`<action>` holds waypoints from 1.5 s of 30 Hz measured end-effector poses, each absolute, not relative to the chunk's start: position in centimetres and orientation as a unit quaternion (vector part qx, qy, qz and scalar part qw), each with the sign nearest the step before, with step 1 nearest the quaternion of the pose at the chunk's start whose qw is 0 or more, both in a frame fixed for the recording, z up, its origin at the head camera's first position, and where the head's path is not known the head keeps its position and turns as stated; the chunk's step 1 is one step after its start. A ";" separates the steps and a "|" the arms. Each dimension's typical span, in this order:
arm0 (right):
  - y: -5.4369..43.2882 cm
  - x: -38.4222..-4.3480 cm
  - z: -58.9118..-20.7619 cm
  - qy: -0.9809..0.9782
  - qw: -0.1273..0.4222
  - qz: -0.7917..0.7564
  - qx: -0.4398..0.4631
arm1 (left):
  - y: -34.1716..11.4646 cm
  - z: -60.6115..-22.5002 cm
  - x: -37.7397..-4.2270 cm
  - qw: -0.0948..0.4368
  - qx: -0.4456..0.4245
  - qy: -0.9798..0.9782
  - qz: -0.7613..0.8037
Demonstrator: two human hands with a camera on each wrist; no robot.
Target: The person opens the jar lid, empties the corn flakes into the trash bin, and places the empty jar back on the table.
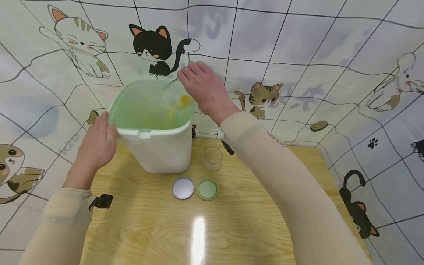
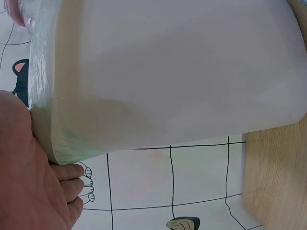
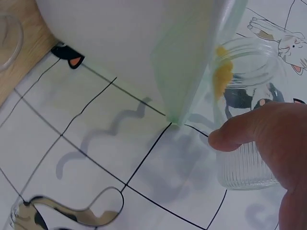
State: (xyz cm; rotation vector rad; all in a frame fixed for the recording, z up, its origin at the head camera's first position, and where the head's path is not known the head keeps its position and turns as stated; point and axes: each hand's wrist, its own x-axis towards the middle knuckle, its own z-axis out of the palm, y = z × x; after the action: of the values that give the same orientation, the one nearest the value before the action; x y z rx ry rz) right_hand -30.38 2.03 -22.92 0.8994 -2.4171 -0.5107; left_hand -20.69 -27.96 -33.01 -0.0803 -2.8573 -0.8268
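Observation:
A white bin (image 1: pixel 162 152) with a pale green plastic liner (image 1: pixel 139 105) stands at the back left of the wooden table. At its left front corner my left hand (image 1: pixel 99 141) grips the rim, with curled fingertips visible in the left wrist view. My right hand (image 1: pixel 207 88) holds a clear ribbed glass jar (image 3: pixel 247 167) tilted over the bin's right side, its mouth toward the opening. Yellow soft bits (image 3: pixel 223 76) lie at the jar's mouth in the right wrist view. In the head view, yellow pieces (image 1: pixel 171 113) appear below it, inside the bin.
Right of the bin stands a clear round container (image 1: pixel 212 159). In front lie a whitish round lid (image 1: pixel 183 188) and a green round lid (image 1: pixel 207 189), side by side on the table (image 1: pixel 159 228). A wall covering with cartoon cats (image 1: pixel 152 46) borders the table's back and sides.

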 end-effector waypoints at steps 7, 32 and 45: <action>1.9 -30.3 -22.5 -0.872 0.274 -0.205 0.349 | -27.9 -33.0 -20.7 0.082 -0.024 -0.958 -0.274; 2.2 -30.1 -22.4 -0.874 0.267 -0.217 0.343 | -28.0 -33.1 -20.8 0.089 -0.029 -0.957 -0.275; 3.5 -29.9 -22.5 -0.915 0.218 -0.149 0.304 | -27.8 -33.0 -20.8 0.094 -0.029 -0.956 -0.276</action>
State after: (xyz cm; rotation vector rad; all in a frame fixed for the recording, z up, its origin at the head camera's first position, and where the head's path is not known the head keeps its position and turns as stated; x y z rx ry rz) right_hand -29.91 3.46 -22.54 0.8429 -2.5330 -0.4123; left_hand -20.79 -27.78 -33.03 -0.0849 -2.8358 -0.8200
